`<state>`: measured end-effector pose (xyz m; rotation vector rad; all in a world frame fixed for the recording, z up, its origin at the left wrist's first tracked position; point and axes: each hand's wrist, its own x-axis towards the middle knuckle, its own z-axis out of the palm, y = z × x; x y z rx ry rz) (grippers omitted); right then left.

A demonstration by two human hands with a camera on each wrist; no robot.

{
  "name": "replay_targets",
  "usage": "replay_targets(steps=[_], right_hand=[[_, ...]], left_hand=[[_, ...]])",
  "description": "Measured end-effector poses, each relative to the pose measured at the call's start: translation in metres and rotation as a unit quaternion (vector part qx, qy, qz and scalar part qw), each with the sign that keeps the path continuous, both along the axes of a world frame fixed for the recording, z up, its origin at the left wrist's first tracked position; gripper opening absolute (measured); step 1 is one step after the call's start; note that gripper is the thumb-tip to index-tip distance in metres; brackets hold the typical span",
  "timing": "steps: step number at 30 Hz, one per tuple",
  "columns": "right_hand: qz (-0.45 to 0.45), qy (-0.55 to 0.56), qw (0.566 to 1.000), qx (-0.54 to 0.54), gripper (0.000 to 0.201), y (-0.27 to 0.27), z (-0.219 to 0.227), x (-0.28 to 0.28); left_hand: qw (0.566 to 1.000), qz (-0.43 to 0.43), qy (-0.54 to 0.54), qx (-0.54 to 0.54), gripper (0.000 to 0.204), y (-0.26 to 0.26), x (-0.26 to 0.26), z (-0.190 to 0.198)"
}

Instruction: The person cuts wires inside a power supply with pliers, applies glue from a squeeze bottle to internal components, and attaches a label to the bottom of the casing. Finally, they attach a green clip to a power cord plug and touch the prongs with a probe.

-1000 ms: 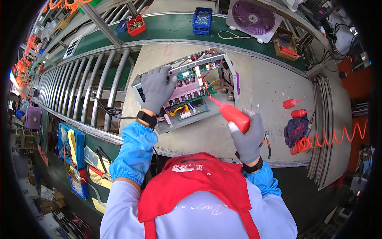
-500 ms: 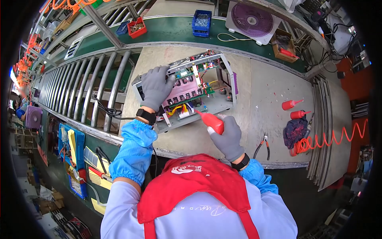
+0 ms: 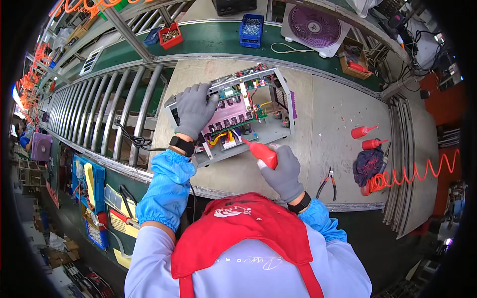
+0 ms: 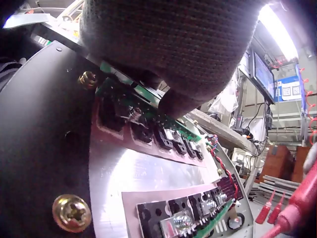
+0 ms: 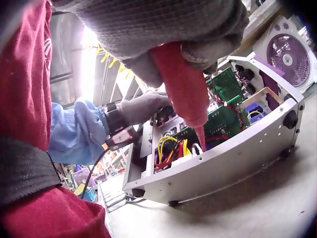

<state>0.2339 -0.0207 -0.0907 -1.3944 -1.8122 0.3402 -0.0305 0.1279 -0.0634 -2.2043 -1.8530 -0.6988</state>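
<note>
An open metal chassis (image 3: 258,139) full of circuit boards and wires lies tilted on the worktable (image 3: 343,104). My gloved left hand (image 3: 195,105) grips its upper left rail, with the fingers over the edge. Below that hand, the left wrist view shows rows of black transistors (image 4: 171,139) screwed to a bare metal plate (image 4: 119,173). My gloved right hand (image 3: 285,171) holds a red squeeze bottle (image 3: 264,155), its thin nozzle (image 5: 200,136) angled down to the near edge of the chassis, close to yellow wires (image 5: 171,145) and a white connector.
Two more red bottles (image 3: 364,131) lie to the right, near a dark cloth (image 3: 368,164) and a coiled orange hose (image 3: 422,171). Pliers (image 3: 328,184) rest by the front edge. Rollers (image 3: 107,107) run off to the left; a purple fan (image 3: 316,27) stands behind.
My right hand has moved left with the red bottle, from the right part of the chassis to its near edge, then stayed about there. My left hand keeps its place.
</note>
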Motion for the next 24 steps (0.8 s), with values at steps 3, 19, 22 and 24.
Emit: replay_targets(steps=[3, 19, 22, 24], right_hand=[[0.003, 0.005, 1.0, 0.017, 0.044, 0.001, 0.002, 0.0], [-0.078, 0.2, 0.96, -0.181, 0.044, 0.021, -0.018, 0.013], [-0.075, 0.233, 0.949, -0.201, 0.043, 0.02, -0.013, 0.017], [-0.06, 0.248, 0.944, -0.21, 0.044, 0.015, 0.005, 0.015]], left_hand=[[1.0, 0.003, 0.0, -0.006, 0.035, -0.001, 0.0, 0.001], [1.0, -0.003, -0.005, 0.025, 0.035, -0.007, 0.002, 0.002], [1.0, 0.011, -0.005, -0.002, 0.037, -0.007, 0.003, 0.003], [1.0, 0.015, -0.008, -0.007, 0.035, -0.007, 0.004, 0.004]])
